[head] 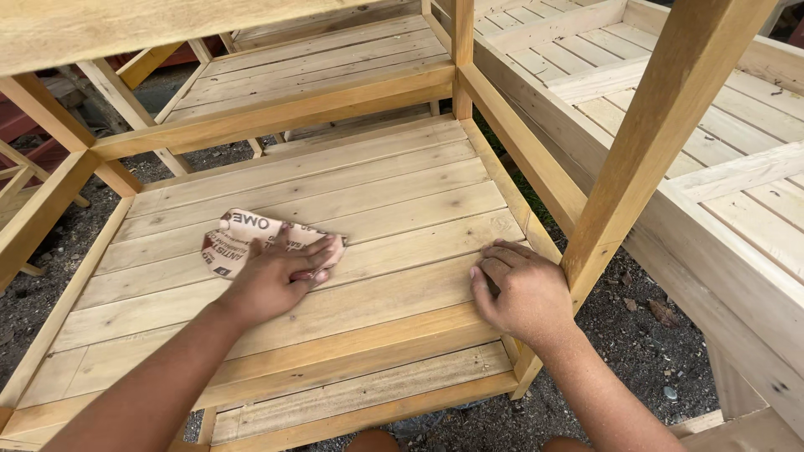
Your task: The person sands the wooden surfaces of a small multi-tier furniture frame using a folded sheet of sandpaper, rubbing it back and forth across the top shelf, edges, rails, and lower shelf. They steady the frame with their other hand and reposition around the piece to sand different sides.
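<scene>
Your left hand (272, 280) presses sandpaper (243, 238) flat mid-shelf; your right hand (523, 289) rests curled, empty, at the slatted shelf (402, 192)'s right edge. Sanding seems underway; next, stroke along the grain.

We saw the scene in soft, even daylight, bright without harsh glare. The pale slatted shelf (335, 192) was evenly lit, and only faint, diffuse shadows lay beneath the left hand (272, 280) and right hand (523, 289). The gravel ground (636, 335) under the frames sat darker. Focus was sharp throughout, though the wide lens bowed the posts (662, 125) toward the edges.
</scene>
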Demonstrator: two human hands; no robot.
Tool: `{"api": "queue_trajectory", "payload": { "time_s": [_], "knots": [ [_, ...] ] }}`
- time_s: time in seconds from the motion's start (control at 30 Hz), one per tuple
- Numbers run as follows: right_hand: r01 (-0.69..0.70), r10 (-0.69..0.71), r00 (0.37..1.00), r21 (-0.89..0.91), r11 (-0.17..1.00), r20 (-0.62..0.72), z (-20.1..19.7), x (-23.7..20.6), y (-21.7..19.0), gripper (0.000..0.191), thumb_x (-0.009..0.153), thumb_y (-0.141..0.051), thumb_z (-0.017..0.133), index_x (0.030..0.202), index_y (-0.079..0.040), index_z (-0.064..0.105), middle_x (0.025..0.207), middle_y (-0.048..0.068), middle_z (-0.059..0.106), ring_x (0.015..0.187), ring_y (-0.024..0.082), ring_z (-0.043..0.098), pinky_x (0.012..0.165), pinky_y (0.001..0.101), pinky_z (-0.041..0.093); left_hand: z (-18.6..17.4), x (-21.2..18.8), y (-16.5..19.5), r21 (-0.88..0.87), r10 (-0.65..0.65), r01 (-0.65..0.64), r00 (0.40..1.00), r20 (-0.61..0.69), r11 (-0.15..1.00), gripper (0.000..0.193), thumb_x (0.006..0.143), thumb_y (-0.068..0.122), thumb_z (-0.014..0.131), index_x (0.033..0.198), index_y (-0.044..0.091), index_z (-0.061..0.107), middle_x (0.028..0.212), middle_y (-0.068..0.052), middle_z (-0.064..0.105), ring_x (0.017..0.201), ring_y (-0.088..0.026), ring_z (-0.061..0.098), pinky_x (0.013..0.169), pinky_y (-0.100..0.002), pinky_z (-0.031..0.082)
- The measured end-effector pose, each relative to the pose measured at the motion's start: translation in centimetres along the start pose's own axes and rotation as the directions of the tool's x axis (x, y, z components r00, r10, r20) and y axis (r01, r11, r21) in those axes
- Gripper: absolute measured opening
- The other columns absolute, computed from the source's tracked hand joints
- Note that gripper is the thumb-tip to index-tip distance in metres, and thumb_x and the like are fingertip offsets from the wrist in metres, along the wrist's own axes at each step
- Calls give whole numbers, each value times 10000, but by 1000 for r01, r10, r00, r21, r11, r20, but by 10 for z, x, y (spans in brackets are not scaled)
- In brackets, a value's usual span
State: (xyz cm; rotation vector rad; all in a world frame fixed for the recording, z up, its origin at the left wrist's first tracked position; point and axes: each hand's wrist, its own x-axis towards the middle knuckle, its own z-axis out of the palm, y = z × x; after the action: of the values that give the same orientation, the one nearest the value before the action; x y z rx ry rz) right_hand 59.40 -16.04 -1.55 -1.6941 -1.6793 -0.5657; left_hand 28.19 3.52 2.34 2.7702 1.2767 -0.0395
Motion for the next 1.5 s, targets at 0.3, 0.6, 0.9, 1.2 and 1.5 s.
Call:
{"api": "queue_trajectory", "payload": {
  "time_s": [0.3, 0.6, 0.9, 1.2, 1.5],
  "knots": [
    [32, -32, 999, -8, 999, 17, -6, -1, 4, 207, 908, -196, 651, 864, -29, 765, 958, 121, 776, 1019, 259, 753, 891, 398, 604, 13, 120, 157, -113, 376, -389, 919, -122, 914, 495, 936, 604, 511, 1400, 443, 575, 1536, 177, 480, 1554, -268, 217, 1248, -577, 96],
    [-149, 148, 985, 3, 989, 91, -4, 5, -6, 187, 861, -206, 666, 861, -43, 758, 950, 88, 778, 872, 269, 749, 754, 399, 616, -7, 49, 14, -103, -32, 33, 999, 15, 994, 484, 910, 634, 485, 1365, 505, 587, 1600, 305, 329, 1593, -196, 67, 1146, -793, -63],
    [-15, 15, 1000, -31, 999, 6, 0, -1, 4, 208, 859, -206, 662, 915, -37, 768, 1013, 126, 771, 921, 277, 756, 789, 406, 614, 10, 118, 178, -140, 181, -190, 981, -72, 972, 448, 982, 561, 472, 1430, 560, 476, 1620, 265, 291, 1557, -354, 140, 1111, -838, -47],
    [-122, 121, 993, -77, 990, -9, 6, 1, 1, 193, 864, -222, 664, 869, -63, 773, 1017, 118, 784, 903, 266, 767, 774, 392, 626, -16, -33, -56, -123, -374, 373, 927, 12, 920, 500, 973, 601, 436, 1458, 485, 473, 1635, 287, 326, 1583, -269, 98, 1179, -763, 32],
    [61, -63, 996, -30, 998, -68, 1, -8, 7, 165, 912, -161, 666, 822, -39, 731, 950, 109, 777, 1001, 253, 770, 835, 380, 623, 38, 156, 180, -116, 205, -216, 974, -100, 969, 399, 1028, 578, 458, 1315, 427, 690, 1565, 212, 433, 1592, -287, 228, 1178, -782, 42]
  ]
}}
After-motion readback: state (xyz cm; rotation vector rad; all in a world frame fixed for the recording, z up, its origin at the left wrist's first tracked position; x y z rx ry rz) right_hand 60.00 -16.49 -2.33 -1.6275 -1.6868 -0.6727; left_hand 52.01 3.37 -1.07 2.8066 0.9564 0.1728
